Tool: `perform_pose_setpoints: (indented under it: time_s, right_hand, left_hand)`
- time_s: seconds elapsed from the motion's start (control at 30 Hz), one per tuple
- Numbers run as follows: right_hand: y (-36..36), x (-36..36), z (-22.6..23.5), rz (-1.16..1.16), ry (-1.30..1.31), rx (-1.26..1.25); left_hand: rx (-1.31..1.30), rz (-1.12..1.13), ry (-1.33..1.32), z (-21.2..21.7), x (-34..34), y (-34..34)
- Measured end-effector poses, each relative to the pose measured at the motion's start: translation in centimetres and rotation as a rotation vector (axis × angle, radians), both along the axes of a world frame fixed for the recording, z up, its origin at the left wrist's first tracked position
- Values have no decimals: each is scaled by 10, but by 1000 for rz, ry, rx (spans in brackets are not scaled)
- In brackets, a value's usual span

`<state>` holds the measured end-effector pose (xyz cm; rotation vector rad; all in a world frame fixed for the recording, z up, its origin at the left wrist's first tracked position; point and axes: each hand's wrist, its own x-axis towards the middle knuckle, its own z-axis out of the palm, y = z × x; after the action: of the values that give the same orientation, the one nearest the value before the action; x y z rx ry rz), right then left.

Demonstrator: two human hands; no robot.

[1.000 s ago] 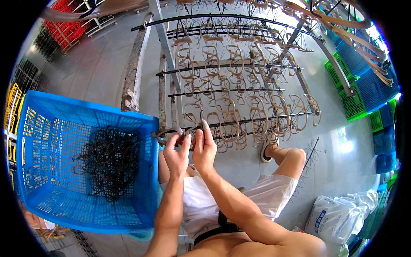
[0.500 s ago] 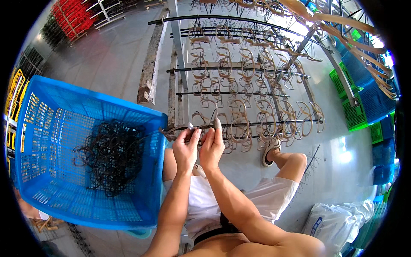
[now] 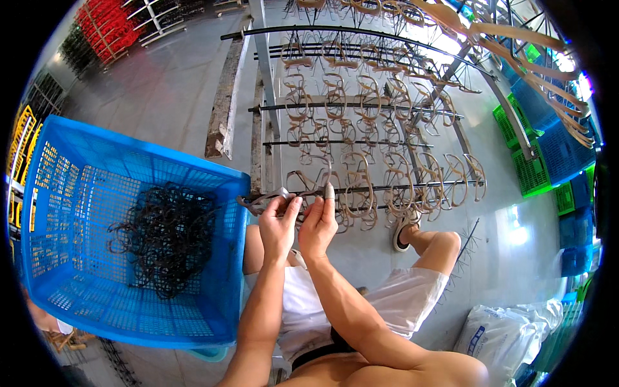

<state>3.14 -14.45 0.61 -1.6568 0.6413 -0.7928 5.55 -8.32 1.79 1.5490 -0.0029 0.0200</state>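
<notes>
My left hand [image 3: 278, 229] and my right hand [image 3: 318, 229] are close together at the near end of the rack, fingertips pinched. Both grip a brownish eyeglass frame [image 3: 329, 169], whose curved part rises above my right fingers; my fingers hide much of it. Pale covers sit on a fingertip of each hand. More brown frames [image 3: 256, 204] show left of my left hand, by the basket rim. Just right of my right hand, several translucent brown eyeglass frames [image 3: 358, 187] hang along a black rod [image 3: 380, 188].
A large blue basket [image 3: 138, 333] with a tangled pile of dark eyeglass frames [image 3: 171, 238] stands at my left. Further rods [image 3: 361, 105] of hanging frames extend ahead. Brown frames [image 3: 516, 32] jut in at upper right. Blue and green crates [image 3: 532, 171] and a white sack [image 3: 509, 335] are right.
The view has shifted slightly. The curved part of the frame above my right fingers has tilted a little to the right; both hands keep nearly the same place and pinch.
</notes>
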Motion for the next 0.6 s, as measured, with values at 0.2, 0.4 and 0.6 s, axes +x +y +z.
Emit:
perform_pose_setpoints:
  time_s: [0.2,0.4,0.6]
  right_hand:
    - [-3,1,1,50,-40,2]
    - [-7,0,12,187,-35,16]
    - [-4,-1,10,250,-42,-77]
  left_hand:
    - [44,-13,-33,7,-2,0]
    - [-20,-22,23,5,-3,7]
    - [-135,40,15,3,-2,2]
